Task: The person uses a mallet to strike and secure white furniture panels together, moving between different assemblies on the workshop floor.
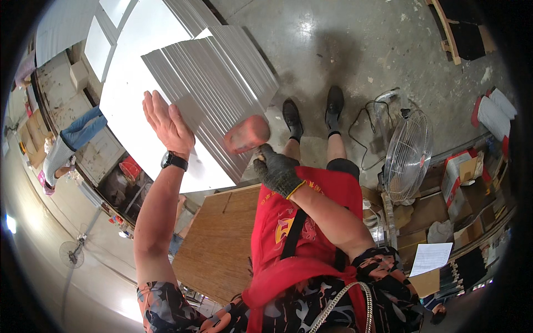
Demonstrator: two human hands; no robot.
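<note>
My bare left hand (166, 126), a watch on its wrist, lies with fingers stretched out at the edge of a stack of grey ribbed strips (191, 83), over a bright white panel (125, 91). My right hand (276, 173) wears a dark knit glove and is closed on what looks like a mallet (248, 134). The mallet's worn red head is slightly blurred over the near right part of the strips; its handle is mostly hidden in the glove. Whether the head touches the strips I cannot tell.
A wooden board (219, 238) stands near, left of my red apron (277, 222). On the right are a floor fan (410, 152) with a loose black cable (363, 125) and cardboard boxes (425, 213). Another person (58, 152) is at the far left.
</note>
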